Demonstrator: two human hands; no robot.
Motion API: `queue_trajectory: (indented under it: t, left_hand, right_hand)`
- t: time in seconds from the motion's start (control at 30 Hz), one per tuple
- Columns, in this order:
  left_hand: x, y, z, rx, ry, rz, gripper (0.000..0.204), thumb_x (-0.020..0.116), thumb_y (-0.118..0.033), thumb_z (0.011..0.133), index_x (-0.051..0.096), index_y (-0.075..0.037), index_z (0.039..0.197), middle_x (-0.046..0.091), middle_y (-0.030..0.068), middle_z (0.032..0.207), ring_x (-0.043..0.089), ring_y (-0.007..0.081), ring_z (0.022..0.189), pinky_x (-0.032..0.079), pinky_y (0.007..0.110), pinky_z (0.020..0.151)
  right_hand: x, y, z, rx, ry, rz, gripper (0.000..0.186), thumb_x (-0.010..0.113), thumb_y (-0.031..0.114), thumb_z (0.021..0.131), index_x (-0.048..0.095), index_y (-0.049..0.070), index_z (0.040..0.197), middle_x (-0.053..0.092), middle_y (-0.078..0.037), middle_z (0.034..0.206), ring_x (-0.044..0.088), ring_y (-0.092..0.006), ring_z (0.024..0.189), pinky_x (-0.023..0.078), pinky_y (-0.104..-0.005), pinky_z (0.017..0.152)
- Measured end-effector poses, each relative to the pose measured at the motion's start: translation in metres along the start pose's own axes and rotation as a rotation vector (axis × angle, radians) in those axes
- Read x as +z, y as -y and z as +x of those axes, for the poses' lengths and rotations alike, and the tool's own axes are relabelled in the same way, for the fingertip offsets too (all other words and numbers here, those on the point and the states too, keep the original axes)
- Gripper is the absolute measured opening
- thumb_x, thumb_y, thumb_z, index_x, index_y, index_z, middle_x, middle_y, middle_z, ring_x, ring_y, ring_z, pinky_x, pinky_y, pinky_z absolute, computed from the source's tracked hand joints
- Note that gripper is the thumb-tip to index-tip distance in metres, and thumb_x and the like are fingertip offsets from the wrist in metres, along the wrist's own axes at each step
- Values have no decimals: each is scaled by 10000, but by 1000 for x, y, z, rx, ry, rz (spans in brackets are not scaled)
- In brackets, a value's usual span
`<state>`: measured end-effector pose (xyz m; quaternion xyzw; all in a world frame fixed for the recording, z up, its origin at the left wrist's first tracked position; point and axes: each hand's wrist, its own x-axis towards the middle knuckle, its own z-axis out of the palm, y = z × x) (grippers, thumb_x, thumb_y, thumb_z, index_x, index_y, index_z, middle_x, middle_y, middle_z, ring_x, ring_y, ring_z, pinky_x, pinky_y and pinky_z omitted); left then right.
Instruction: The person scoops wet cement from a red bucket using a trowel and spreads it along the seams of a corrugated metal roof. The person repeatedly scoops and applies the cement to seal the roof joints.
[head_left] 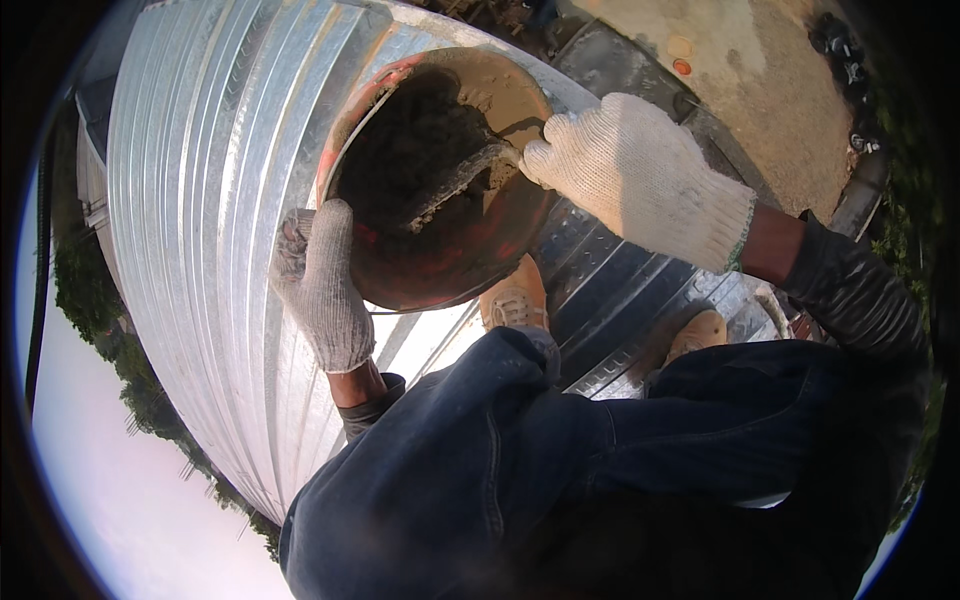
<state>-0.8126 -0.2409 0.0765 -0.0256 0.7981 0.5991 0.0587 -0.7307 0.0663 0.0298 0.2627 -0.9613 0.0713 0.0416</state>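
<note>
A round reddish bucket (445, 280) is tilted in front of me, with dark wet mortar (405, 130) inside and smears of it along the wall. My left hand (330, 285), in a knitted work glove, is closed on the near left rim. My right hand (645, 180), in a similar cream glove, reaches over the right rim. Its fingers are closed round the handle end of a mortar-caked trowel (460, 185), whose blade lies in the bucket against the mortar. The handle itself is mostly hidden by the glove.
Ribbed shiny metal decking (210, 200) spreads under and left of the bucket. My tan shoes (515, 298) stand on it. Past its far edge are a grey concrete ledge (620, 75) and a lower sandy surface (745, 90). Trees (85, 270) and sky show beyond the left edge.
</note>
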Motion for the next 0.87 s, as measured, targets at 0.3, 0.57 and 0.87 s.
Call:
queue_trajectory:
  t: [0.3, 0.57, 0.87]
  left_hand:
    - [6, -3, -1, 34, -1, 38, 200, 815, -206, 1028, 727, -54, 932, 641, -42, 846, 549, 61, 787, 446, 254, 737]
    - [4, -3, -11, 18, 23, 120, 250, 801, -198, 1040, 677, -71, 864, 586, -66, 833, 493, 45, 778, 418, 238, 726]
    - [-1, 3, 6, -59, -9, 20, 265, 828, -249, 1026, 686, -74, 885, 622, -60, 853, 528, 56, 800, 440, 246, 755]
  right_hand:
    - [1, 23, -13, 92, -192, 564, 252, 748, 299, 1018, 702, 53, 1047, 723, -146, 804, 758, -327, 727, 612, -430, 646]
    - [-6, 8, -17, 83, 141, 297, 238, 687, 327, 1019, 761, 103, 985, 729, -127, 789, 765, -340, 746, 619, -490, 783]
    - [-50, 15, -7, 186, 78, 222, 256, 718, 362, 1020, 703, 108, 999, 727, -106, 758, 803, -355, 793, 650, -432, 690]
